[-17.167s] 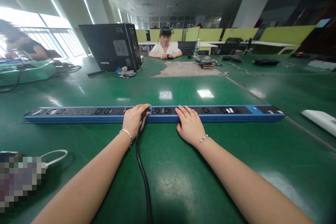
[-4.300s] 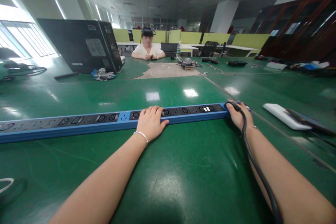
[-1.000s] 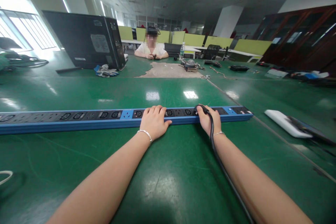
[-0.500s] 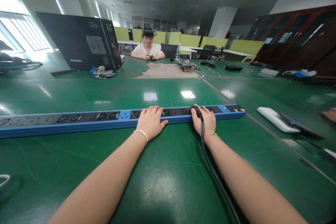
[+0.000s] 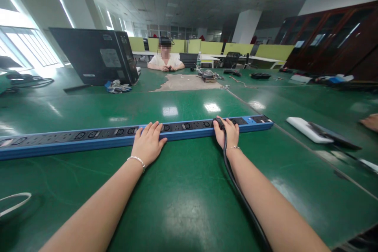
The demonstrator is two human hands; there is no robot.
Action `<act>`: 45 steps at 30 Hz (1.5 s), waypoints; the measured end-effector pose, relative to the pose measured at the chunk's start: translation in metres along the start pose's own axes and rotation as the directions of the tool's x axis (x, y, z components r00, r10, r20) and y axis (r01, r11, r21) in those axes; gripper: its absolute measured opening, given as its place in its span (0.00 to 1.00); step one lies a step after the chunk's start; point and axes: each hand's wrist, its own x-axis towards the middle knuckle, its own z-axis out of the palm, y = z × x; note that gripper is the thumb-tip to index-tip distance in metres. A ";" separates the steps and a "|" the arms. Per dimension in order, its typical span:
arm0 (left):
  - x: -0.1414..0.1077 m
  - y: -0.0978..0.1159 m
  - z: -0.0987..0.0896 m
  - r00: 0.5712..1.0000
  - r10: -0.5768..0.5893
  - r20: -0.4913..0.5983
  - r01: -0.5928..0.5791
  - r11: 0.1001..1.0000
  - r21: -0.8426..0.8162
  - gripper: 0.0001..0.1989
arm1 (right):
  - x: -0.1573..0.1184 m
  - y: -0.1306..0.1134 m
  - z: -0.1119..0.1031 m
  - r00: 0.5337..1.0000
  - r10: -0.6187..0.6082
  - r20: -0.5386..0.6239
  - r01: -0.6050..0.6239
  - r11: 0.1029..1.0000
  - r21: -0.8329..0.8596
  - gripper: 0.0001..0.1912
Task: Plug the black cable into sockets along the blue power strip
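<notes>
The green tabletop [image 5: 183, 173] is carrying a long blue socket strip [image 5: 191, 134], which is lying across it in front of the person, its left part running out of view. The left hand [image 5: 147, 143] is resting over the strip with the fingers rather wide and the thumb toward the near edge. The right hand [image 5: 229, 136] is holding a black plug [image 5: 218, 123] between thumb and fingers, over the right part of the strip. From the plug, a black cable [image 5: 232, 178] is hanging down beside the right forearm. The fingers and the plug are hiding the outlet under them, so I cannot tell if the plug is sitting inside.

For good handling, the left hand should be pressing the strip evenly, and the right hand should be keeping the plug straight, without the cable pulling it sideways.

Farther away, a big black computer case [image 5: 91, 57] is standing on the left, and a person [image 5: 165, 63] is sitting opposite. A white device [image 5: 307, 129] is lying near the strip's right end; gloves [image 5: 118, 86] are lying beside the case. Nothing of these is blocking the hands; only the cable is hanging close to the right arm.
</notes>
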 end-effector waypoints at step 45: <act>0.010 0.002 -0.003 0.994 -0.107 -0.017 0.103 0.982 -0.161 0.20 | -0.028 -0.145 0.024 0.962 -0.217 0.163 0.211 0.976 0.056 0.16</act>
